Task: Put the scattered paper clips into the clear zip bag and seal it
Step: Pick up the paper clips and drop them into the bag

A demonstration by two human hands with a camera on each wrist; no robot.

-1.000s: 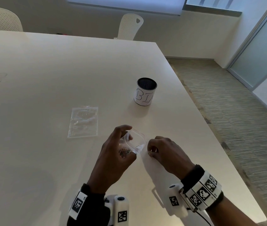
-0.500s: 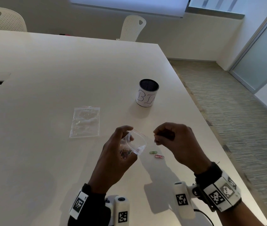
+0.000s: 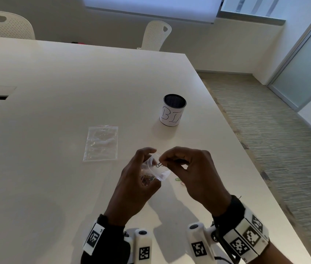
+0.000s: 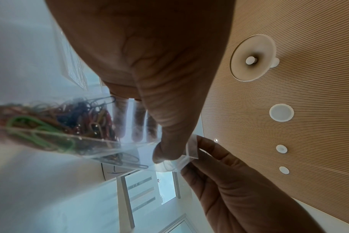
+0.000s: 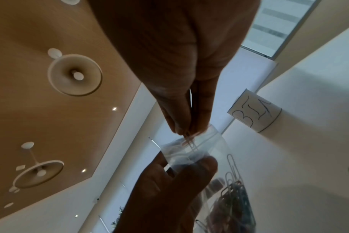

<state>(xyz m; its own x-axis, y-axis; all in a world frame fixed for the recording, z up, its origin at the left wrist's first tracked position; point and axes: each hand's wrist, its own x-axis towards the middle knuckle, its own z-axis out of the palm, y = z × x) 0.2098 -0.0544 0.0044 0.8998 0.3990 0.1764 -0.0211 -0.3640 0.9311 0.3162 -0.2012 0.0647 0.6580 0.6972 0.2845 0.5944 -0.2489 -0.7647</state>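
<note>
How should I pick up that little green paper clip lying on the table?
Pinch the green paper clip across its long sides from above. It seems to lie flat on the white table beside the right hand, so thin wire gives fingertips only its edges.

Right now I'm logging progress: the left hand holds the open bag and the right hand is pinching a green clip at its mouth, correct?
Not quite. The clip pinched by the right hand is dark, not green, as the head view shows. The left hand does hold the open bag.
</note>
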